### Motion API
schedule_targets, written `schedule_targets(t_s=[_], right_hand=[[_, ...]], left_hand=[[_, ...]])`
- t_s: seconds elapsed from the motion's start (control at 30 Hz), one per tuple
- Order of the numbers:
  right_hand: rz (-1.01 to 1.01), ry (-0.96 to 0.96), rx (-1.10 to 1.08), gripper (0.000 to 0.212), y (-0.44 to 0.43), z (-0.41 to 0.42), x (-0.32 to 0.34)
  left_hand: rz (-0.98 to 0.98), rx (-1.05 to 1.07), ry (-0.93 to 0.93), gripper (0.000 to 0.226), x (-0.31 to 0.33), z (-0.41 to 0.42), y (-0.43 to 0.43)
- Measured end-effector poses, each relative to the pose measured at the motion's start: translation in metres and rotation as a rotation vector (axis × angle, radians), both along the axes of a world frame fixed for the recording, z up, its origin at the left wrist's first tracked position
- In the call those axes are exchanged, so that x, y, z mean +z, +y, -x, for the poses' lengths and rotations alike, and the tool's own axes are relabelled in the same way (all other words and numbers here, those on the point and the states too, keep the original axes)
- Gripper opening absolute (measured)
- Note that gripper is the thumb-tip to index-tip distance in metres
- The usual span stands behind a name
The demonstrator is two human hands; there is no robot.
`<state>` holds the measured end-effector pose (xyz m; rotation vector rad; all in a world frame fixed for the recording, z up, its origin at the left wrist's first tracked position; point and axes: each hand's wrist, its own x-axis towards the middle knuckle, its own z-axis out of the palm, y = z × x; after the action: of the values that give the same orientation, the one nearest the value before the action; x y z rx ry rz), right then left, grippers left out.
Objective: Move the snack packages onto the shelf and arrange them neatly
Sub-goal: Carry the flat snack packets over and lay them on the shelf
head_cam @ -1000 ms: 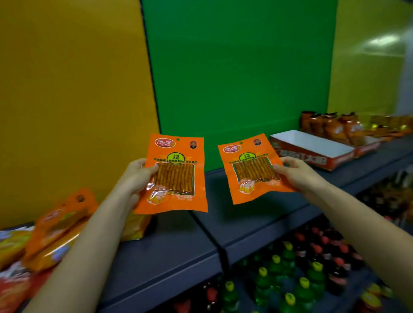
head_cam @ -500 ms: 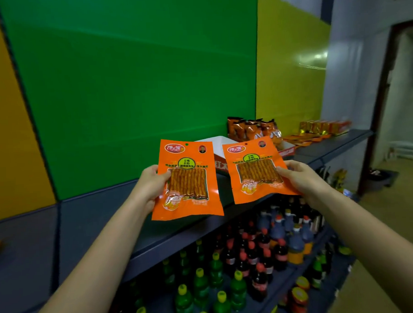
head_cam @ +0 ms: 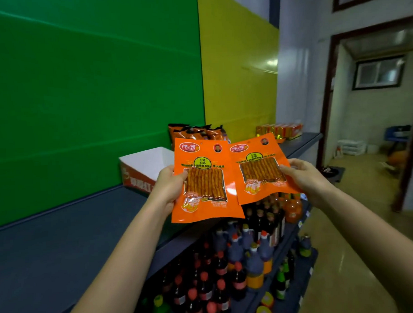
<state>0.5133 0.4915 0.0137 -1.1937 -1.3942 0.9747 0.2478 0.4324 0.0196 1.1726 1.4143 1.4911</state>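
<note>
I'm holding up two orange snack packets side by side, in the air above the front edge of the shelf (head_cam: pixel 62 245), and neither one is touching it. My left hand (head_cam: pixel 167 186) is gripping the left packet (head_cam: pixel 206 203) by its left edge. The thumb is lying across the front beside the clear window, and the other fingers are tucked behind where I cannot see them. My right hand (head_cam: pixel 303 175) is pinching the right packet (head_cam: pixel 260 158) on its right side, thumb pressing over the window and fingers curling round the back.

The left packet is sitting nearly upright. The right one is tilting, its top leaning toward its neighbour. Their inner edges are meeting, and I cannot tell which lies in front.

Behind the packets, an open white carton (head_cam: pixel 144 168) is resting on the shelf against the green panel (head_cam: pixel 91 90). Dark-and-orange bags (head_cam: pixel 195 130) are standing just past it. Yellow-red boxes (head_cam: pixel 280 129) are lining the far end, in front of the yellow panel (head_cam: pixel 239 72). Bottles (head_cam: pixel 229 273) are crowding the tier below.
</note>
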Motion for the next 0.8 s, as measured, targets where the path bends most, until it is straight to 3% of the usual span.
schedule_targets(t_s=[0.37,0.67,0.8], right_hand=[[0.047,-0.003,-0.095,0.030,0.130,-0.106,0.001],[0.003,-0.109,-0.053,0.032,0.254,-0.194,0.001],[0.016,-0.122,0.032,0.022,0.302,-0.233,0.001]], left_hand=[[-0.008,-0.034,0.015,0.012,-0.006,-0.095,0.135],[-0.004,0.081,-0.052,0.019,-0.025,-0.171,0.230],[0.027,0.142,-0.105,0.015,-0.033,-0.218,0.270]])
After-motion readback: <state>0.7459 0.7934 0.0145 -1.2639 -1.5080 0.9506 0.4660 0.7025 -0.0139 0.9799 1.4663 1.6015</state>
